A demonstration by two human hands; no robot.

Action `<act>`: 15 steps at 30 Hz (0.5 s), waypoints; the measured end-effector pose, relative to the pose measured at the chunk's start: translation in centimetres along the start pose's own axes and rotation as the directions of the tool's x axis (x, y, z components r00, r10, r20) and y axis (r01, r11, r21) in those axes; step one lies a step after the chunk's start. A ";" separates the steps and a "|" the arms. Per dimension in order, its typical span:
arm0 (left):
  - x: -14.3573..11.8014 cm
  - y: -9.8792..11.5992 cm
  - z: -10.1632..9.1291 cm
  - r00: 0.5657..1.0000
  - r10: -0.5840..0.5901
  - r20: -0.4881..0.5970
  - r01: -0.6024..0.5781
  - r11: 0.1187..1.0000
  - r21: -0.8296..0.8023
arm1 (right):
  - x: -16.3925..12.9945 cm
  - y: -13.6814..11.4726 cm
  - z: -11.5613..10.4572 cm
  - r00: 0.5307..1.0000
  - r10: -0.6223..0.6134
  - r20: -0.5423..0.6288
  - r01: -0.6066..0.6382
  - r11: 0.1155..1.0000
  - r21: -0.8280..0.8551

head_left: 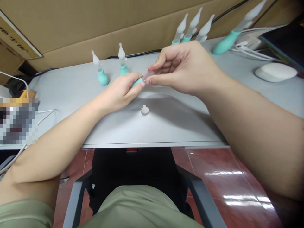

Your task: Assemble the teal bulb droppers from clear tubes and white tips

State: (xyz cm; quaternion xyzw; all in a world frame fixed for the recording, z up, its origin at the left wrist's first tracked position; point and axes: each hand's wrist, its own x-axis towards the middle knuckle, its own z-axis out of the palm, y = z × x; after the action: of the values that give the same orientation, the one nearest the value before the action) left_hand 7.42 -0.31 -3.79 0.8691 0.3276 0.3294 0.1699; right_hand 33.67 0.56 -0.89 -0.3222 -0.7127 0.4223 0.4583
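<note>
Over the middle of the desk, my left hand [124,88] is closed around the teal bulb of a nasal aspirator [137,82]. The fingers of my right hand [175,68] pinch its clear barrel [148,76], so both hands meet on the same piece. No white tip shows on it, though my right fingers hide part of that end. Below my hands, a small whitish cap or plug [144,110] lies on the desk. Two aspirators with white tips, one at the left [102,76] and another nearer the middle [123,65], stand beyond my left hand.
More aspirators [187,34] stand at the back, partly behind my right hand. A larger one [228,41] leans farther right. A white mouse [275,72] and white cables [251,50] lie on the right. Cardboard [95,25] walls the back; the desk's front edge [154,145] borders my lap.
</note>
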 end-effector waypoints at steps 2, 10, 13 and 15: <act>0.0 0.4 -0.3 1.000 -0.019 0.003 0.019 0.999 -0.039 | -0.1 0.1 0.0 1.000 -0.002 -0.007 0.003 1.000 0.030; 0.2 0.2 0.1 0.995 -0.085 -0.044 0.077 0.985 -0.152 | 0.4 0.7 0.7 0.998 -0.014 -0.069 0.016 0.999 0.034; 0.5 -0.6 0.0 0.987 -0.140 -0.082 0.127 0.982 -0.142 | 0.3 -0.2 0.6 0.990 -0.038 -0.139 0.030 0.998 -0.064; 0.6 -1.1 -0.3 0.976 -0.188 -0.106 0.175 0.977 -0.122 | 0.0 -0.9 0.2 0.978 -0.109 -0.177 0.095 0.992 -0.087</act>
State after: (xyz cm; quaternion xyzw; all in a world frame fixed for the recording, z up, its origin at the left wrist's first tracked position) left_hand 7.11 0.94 -3.86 0.8038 0.3962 0.3805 0.2286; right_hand 33.39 0.09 -0.17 -0.3399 -0.6994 0.3390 0.5295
